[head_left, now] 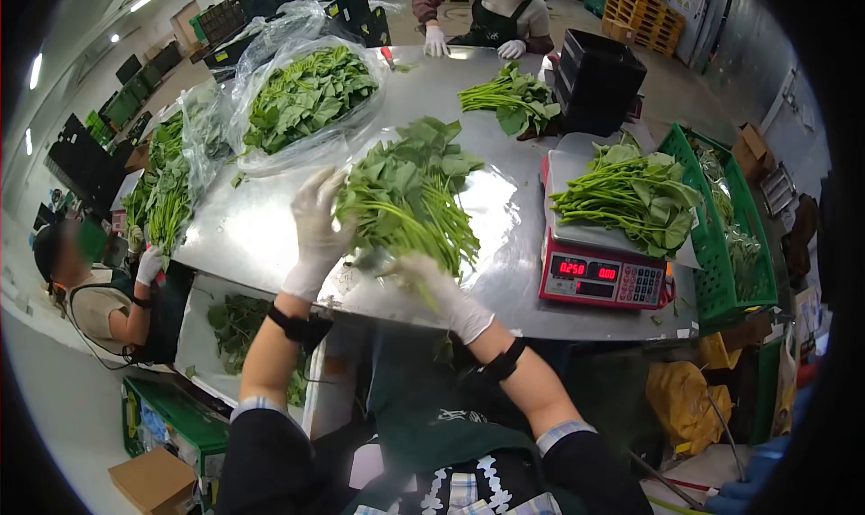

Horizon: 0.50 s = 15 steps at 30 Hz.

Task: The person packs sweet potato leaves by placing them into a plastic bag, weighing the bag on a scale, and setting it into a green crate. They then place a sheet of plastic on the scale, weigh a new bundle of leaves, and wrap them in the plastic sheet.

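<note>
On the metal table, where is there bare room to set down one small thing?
Bare metal shows between the middle leafy bunch and the red scale, and between the left hand and the left-side greens. It is crowded where the scale nears the green crate.

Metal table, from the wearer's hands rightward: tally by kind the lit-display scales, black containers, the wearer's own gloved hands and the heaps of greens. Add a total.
Lit-display scale: 1
Black container: 1
Gloved hands: 2 (left hand, right hand)
Heaps of greens: 3 (middle heap, far heap, heap on the scale)
Total: 7
</note>
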Each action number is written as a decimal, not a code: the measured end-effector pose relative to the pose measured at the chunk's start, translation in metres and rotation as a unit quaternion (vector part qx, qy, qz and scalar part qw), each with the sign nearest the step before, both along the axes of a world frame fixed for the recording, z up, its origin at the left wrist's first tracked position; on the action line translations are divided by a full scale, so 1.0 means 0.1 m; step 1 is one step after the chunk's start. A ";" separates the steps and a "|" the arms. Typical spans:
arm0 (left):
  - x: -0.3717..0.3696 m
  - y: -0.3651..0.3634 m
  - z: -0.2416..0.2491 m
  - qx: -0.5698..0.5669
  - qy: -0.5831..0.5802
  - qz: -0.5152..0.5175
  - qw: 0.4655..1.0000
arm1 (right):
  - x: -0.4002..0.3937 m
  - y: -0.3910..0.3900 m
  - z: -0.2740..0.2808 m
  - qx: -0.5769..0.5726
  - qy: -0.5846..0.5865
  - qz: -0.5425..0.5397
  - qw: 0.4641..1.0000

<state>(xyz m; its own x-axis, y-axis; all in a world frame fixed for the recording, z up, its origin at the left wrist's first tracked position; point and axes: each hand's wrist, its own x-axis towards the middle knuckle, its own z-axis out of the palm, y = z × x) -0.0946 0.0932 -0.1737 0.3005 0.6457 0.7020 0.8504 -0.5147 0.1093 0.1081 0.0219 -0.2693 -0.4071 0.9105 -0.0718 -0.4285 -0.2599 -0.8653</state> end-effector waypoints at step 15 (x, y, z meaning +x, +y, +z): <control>-0.35 0.07 0.24 0.055 -0.270 -0.008 0.961 | 0.85 -0.20 -0.18 0.218 -0.412 -0.062 0.882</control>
